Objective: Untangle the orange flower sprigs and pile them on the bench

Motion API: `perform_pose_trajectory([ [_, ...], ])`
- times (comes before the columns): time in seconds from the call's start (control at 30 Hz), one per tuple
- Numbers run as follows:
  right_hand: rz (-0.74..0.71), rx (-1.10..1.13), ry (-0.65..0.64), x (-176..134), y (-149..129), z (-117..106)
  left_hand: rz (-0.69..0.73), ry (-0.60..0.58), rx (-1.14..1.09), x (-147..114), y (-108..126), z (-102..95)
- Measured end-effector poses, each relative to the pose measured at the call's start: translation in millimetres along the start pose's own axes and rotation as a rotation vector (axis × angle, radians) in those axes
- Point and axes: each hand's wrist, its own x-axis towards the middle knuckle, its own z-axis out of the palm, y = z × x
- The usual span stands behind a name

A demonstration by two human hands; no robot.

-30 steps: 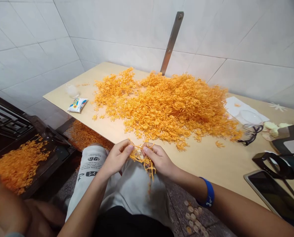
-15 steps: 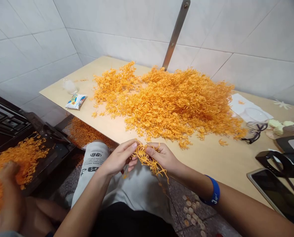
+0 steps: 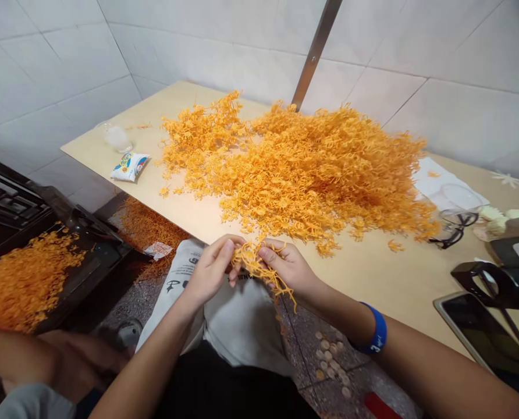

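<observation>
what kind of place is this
Probably a home or small informal workshop: a big heap of orange, artificial-looking sprigs spreads across a tabletop, sharing it with personal items, eyeglasses and a smartphone.

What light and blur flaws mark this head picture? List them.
Head view: tabletop brightly lit; pale trousers partly shaded below left hand and right hand; wall darker at the top right corner; orange pile softly blurred toward its right end.
</observation>
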Motion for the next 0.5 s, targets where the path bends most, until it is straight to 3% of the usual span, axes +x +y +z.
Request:
perform_pose_trajectory([
  [0.17,0.060,0.077,0.017,-2,-1,-1,0.082,0.058,0.222,-5,15,-23.8],
  [0.23,0.064,0.086,0.034,-2,-2,-1,0.139,0.224,0.387,-9,13,-41.4],
  [0.33,0.067,0.099,0.059,-3,-3,-1,0.103,0.444,0.855,-21,-8,-74.0],
  [0.4,0.060,0.090,0.062,-3,-3,-1,0.031,0.296,1.168,-34,-32,-89.9],
  [0.5,0.063,0.097,0.074,-2,-2,0,0.034,-0.173,1.373,-57,-65,-94.1],
])
